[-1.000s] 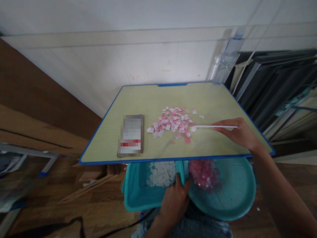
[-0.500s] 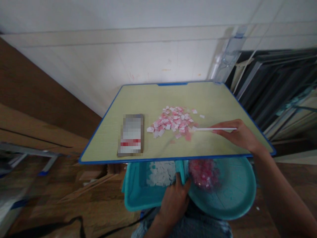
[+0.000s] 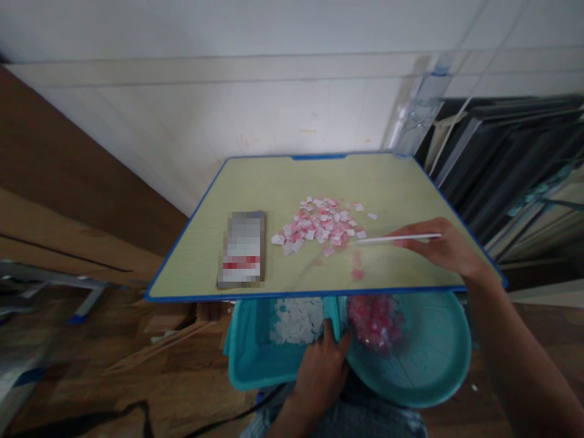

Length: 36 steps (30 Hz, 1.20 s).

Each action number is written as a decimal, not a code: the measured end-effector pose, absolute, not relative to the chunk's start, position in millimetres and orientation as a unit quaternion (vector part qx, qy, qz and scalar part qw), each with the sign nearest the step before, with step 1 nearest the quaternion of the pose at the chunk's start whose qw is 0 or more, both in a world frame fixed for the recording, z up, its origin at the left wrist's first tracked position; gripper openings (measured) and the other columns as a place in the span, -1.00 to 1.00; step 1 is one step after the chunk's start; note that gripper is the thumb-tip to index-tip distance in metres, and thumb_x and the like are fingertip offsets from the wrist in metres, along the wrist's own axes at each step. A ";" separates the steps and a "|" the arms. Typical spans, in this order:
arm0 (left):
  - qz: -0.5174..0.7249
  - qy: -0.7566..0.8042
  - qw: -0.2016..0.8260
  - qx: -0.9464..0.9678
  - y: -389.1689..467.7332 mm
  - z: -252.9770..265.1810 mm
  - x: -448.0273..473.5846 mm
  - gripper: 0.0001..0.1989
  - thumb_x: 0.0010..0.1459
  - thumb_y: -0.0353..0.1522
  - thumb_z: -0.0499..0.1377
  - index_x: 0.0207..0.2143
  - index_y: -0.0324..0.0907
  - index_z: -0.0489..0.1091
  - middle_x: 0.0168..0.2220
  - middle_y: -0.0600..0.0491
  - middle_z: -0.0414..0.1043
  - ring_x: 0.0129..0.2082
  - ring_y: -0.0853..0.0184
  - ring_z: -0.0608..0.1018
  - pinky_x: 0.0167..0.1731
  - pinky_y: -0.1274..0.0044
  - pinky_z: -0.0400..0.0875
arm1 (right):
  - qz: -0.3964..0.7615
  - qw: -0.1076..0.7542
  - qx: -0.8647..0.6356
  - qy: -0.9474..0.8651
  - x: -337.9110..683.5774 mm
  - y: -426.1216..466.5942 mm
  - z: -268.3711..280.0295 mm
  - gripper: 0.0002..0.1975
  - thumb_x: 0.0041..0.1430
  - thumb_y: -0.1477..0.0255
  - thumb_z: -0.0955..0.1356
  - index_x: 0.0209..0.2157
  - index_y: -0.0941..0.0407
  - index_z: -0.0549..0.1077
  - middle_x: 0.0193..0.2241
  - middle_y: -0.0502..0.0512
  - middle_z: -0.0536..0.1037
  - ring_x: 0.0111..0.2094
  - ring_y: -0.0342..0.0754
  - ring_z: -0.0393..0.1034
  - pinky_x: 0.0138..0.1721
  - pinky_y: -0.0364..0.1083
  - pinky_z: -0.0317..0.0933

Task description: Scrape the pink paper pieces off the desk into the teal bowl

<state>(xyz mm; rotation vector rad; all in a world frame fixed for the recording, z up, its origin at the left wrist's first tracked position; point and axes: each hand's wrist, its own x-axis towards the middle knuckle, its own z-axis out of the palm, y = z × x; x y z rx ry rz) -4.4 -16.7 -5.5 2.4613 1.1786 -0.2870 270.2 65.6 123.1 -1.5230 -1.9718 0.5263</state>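
Observation:
My right hand point(image 3: 442, 246) is closed round a thin white stick point(image 3: 401, 238). Its tip reaches the right edge of a heap of small pink and white squares point(image 3: 319, 225) on the pale yellow, blue-edged tabletop point(image 3: 274, 176). A blurred pink piece point(image 3: 358, 274) lies apart from the heap, close to the table's near edge. Below that edge, my left hand point(image 3: 323, 362) grips the adjoining rims of a turquoise rectangular tub point(image 3: 255, 368) and a round turquoise tray point(image 3: 438, 365). White squares point(image 3: 298, 319) are in the tub; shiny pink-red pieces point(image 3: 376, 322) are piled in the tray.
A flat item with a pixelated face point(image 3: 241, 249) lies left of the heap. A clear plastic bottle point(image 3: 420, 112) stands at the table's far right corner, against the white wall point(image 3: 296, 109). Dark panels point(image 3: 511, 140) lean at the right. Cardboard strips point(image 3: 168, 347) lie on the floor.
A pink piece has moved away from the heap toward the table's near edge. The stick's tip has shifted slightly right and nearer. My left hand stays on the rims.

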 end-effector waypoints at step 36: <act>-0.103 0.420 0.194 0.881 -18.1 -10.5 -5.2 -0.43 0.06 -0.48 0.04 0.13 0.05 0.06 0.13 -0.22 -0.04 -0.27 0.19 0.49 -0.30 0.36 0.38 | 0.220 0.252 -0.588 -0.737 270.9 70.1 131.6 -0.67 0.07 0.26 0.30 -0.38 0.23 0.56 -0.46 0.17 0.60 -0.48 -0.01 0.45 -0.47 -0.13 0.26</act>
